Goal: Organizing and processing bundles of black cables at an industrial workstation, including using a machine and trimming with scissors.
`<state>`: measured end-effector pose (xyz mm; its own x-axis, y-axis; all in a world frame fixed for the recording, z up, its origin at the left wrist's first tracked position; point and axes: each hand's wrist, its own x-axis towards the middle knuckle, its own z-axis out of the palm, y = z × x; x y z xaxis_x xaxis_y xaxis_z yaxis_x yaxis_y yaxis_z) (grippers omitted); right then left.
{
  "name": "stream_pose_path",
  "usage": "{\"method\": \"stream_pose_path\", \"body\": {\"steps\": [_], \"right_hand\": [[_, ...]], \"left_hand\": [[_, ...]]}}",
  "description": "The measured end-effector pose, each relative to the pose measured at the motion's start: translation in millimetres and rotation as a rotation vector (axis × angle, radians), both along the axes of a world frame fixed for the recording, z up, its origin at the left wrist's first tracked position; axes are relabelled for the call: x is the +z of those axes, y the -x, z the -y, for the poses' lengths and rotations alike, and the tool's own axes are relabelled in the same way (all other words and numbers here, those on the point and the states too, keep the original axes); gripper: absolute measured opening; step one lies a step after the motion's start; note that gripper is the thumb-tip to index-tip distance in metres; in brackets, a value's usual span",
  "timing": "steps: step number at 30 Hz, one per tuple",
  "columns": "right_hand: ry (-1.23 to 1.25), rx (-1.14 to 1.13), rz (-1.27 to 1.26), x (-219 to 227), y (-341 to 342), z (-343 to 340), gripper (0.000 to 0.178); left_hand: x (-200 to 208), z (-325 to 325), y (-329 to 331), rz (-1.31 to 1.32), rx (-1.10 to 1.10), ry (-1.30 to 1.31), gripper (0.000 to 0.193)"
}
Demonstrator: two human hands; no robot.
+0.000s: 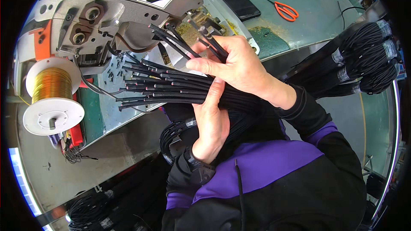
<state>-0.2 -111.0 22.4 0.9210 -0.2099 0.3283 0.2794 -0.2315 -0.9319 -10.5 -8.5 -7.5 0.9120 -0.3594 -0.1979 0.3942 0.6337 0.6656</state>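
A bundle of black cables (171, 86), their cut ends showing copper-coloured tips, fans out to the left in front of me. My left hand (212, 119) is closed around the bundle from below, its thumb lying across the top. Above it, my right hand (235, 64) grips several separate black cables (216, 49), whose ends point up and left toward the machine. The rest of the bundle runs under my right wrist, and part of it loops down beside my left wrist.
A grey machine (124, 8) stands at the upper left, near a spool of copper-coloured wire (53, 85). A black phone (238, 2) and orange-handled scissors (286, 11) lie on the green table (308, 25). Tied black cable bundles (364, 55) hang at the right; others (96, 207) lie lower left.
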Motion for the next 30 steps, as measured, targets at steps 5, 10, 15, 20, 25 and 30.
{"method": "stream_pose_path", "body": {"steps": [5,10,15,20,25,30], "right_hand": [[-0.077,-0.112,0.089,-4.6,3.8,2.5,0.032],[-0.694,0.147,-0.248,-1.1,9.7,12.5,0.032],[-0.799,0.139,-0.289,3.6,-1.8,8.5,0.031],[-0.682,0.077,-0.252,3.2,-11.5,8.9,0.03],[-0.356,0.02,-0.172,-2.6,-0.3,1.1,0.03],[-0.422,-0.028,-0.088,-6.3,9.7,0.7,0.029]], "left_hand": [[-8.9,-14.5,1.7,-0.011,-0.199,-0.004,0.018],[-8.2,-21.1,1.9,-0.054,-0.089,0.032,0.018],[-3.0,-24.8,-2.9,-0.03,-0.073,0.04,0.018],[-2.5,-20.0,-6.3,0.003,-0.054,0.022,0.016],[-6.9,-12.0,-6.6,-0.008,-0.142,-0.019,0.016],[-2.3,-7.2,5.2,-0.029,-0.162,-0.017,0.018]]}}
